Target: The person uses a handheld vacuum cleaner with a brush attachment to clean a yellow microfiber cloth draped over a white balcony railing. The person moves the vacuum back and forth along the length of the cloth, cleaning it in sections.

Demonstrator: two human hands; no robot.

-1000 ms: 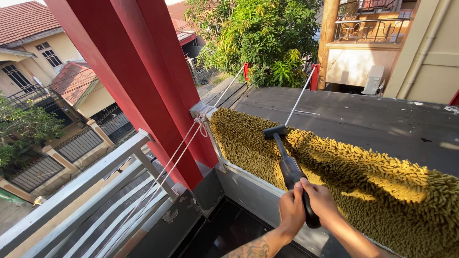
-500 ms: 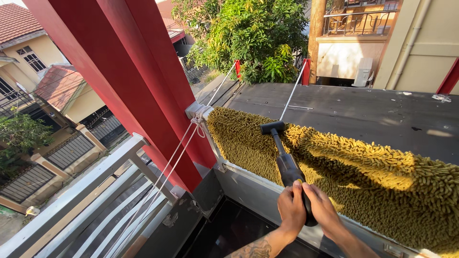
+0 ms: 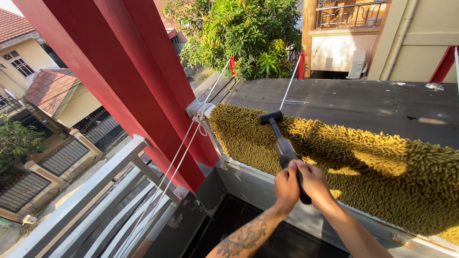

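Left hand (image 3: 287,184) and right hand (image 3: 313,180) side by side, fingers wrapped tight on black mallet (image 3: 283,145) handle, head raised over shaggy yellow mat (image 3: 363,162) draped on ledge; white railing (image 3: 91,200) lower left, red column (image 3: 138,81) beside, grey roof (image 3: 358,100), tree (image 3: 239,33) beyond

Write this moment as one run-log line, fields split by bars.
left hand: grips handle | right hand: grips handle | black rubber mallet: head over shaggy mustard-yellow mat | mat: draped on ledge
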